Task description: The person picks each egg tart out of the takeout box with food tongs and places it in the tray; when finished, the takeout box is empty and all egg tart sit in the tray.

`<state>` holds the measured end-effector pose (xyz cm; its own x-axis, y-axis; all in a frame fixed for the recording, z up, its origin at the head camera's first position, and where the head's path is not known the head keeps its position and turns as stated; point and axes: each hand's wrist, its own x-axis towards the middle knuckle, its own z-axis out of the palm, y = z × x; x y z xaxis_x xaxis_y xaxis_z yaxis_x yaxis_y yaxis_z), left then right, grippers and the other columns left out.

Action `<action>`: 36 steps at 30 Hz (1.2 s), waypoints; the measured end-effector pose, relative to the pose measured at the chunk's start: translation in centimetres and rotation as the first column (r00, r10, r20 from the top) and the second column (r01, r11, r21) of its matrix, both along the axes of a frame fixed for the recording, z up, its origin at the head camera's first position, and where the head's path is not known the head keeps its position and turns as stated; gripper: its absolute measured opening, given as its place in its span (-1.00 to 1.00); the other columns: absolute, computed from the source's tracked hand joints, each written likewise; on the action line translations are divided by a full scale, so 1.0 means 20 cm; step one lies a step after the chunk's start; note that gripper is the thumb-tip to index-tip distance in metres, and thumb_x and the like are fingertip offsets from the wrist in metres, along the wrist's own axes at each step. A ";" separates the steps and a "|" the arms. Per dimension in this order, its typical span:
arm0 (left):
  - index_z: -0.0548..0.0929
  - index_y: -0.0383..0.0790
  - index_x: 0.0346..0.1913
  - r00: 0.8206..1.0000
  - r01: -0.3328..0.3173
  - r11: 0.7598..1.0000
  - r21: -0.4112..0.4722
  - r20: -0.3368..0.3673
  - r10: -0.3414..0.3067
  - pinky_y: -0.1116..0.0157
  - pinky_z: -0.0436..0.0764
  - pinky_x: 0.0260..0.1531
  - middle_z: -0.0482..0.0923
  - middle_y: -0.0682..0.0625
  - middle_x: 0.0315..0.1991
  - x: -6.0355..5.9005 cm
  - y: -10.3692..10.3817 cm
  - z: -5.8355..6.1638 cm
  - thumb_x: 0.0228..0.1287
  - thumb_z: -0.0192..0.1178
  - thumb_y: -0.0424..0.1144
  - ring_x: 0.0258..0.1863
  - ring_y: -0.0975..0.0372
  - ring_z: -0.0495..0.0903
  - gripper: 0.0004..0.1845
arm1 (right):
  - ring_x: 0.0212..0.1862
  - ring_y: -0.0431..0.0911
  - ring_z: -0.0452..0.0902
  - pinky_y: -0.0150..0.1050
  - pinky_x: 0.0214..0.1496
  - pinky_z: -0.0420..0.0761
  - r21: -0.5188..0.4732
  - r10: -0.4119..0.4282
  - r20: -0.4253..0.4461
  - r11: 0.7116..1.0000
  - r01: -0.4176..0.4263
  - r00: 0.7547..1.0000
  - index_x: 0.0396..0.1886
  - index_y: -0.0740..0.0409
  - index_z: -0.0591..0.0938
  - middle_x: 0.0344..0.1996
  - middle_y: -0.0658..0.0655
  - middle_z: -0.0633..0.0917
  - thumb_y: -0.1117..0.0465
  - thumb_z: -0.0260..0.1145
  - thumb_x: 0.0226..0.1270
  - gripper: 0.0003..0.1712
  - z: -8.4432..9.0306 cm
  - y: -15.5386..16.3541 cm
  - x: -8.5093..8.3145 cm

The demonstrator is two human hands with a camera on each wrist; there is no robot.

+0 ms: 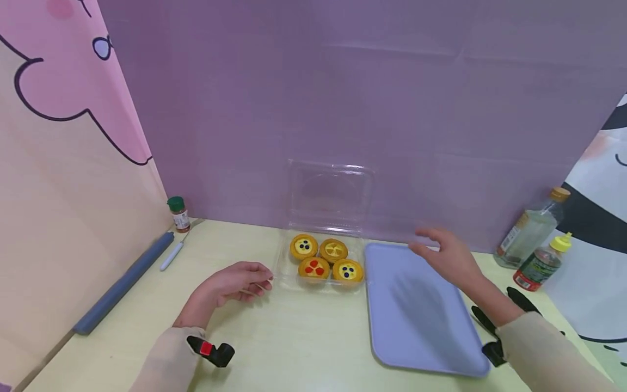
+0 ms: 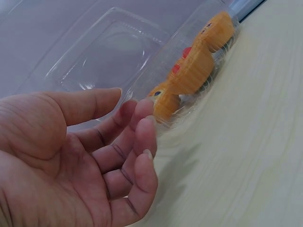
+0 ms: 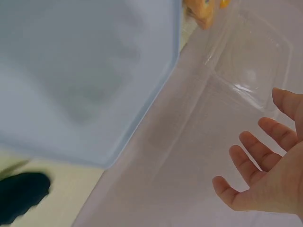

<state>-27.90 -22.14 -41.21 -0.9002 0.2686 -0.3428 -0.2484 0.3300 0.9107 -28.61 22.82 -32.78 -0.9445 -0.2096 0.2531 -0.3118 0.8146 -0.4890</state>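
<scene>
The clear, glossy plastic clamshell box (image 1: 323, 239) caught glints of light. Beside it, the pale blue rectangular plastic tray (image 1: 416, 310) looked smooth and matt. Under the box, the pale yellow wood-grain tabletop (image 1: 294, 337) had a smooth, faintly satin finish.

So on the table (image 1: 303, 348) there's a small spice jar (image 1: 179, 214) with a green cap at the back left, right by a white pen (image 1: 172, 256) and a long blue-grey bar (image 1: 123, 283) along the left wall. Over on the right, a clear bottle (image 1: 531, 227) with a gold cap, and a smaller yellow-capped bottle (image 1: 542, 263) just in front of it. Purple backdrop (image 1: 372, 98) behind everything.
</scene>
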 end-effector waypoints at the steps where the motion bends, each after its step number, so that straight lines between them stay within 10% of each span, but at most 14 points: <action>1: 0.54 -0.34 0.10 1.000 0.007 1.000 -0.004 -0.007 -0.007 0.30 0.57 -0.27 0.65 -0.02 -0.19 -0.01 0.01 0.00 0.48 0.14 -0.06 -0.28 0.19 0.59 -0.61 | 0.37 0.27 0.37 0.28 0.21 0.45 0.016 -0.001 -0.014 1.000 0.001 1.000 0.32 0.13 0.54 0.32 0.29 0.52 -0.18 0.23 0.45 -0.37 0.00 0.04 0.06; 12: 0.52 -0.35 0.12 0.996 0.030 0.998 -0.052 -0.080 -0.034 0.27 0.56 -0.23 0.65 -0.05 -0.16 -0.04 0.03 0.03 0.50 0.11 -0.12 -0.22 0.15 0.60 -0.64 | 0.19 0.24 0.49 0.24 0.05 0.48 0.120 -0.102 -0.130 0.986 0.118 0.986 0.16 0.08 0.65 0.13 0.26 0.65 -0.11 0.36 0.36 -0.49 -0.11 0.32 0.45; 27: 0.49 -0.39 0.14 0.994 0.060 0.995 -0.075 -0.089 -0.066 0.26 0.58 -0.19 0.65 -0.05 -0.12 -0.02 -0.03 0.03 0.50 0.11 -0.07 -0.20 0.16 0.56 -0.58 | 0.12 0.37 0.43 0.19 0.07 0.37 0.109 -0.228 -0.286 0.957 0.268 0.931 0.11 0.31 0.61 0.09 0.41 0.60 0.04 0.49 0.21 -0.42 -0.42 0.76 0.50; 36: 0.49 -0.38 0.14 0.994 0.079 0.994 -0.072 -0.067 -0.084 0.26 0.58 -0.19 0.65 -0.07 -0.10 -0.04 0.00 0.01 0.49 0.13 -0.05 -0.19 0.16 0.57 -0.56 | 0.19 0.55 0.22 0.44 0.15 0.25 0.284 -0.399 -0.075 0.870 0.403 0.914 0.36 0.58 0.26 0.21 0.67 0.34 -0.31 0.45 0.11 0.20 -0.46 0.97 0.53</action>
<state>-28.65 -22.12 -41.11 -0.8988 0.3197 -0.2999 -0.1544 0.4094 0.8992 -18.01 42.31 -42.07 -0.9599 0.1213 0.2528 0.0671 0.9747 -0.2130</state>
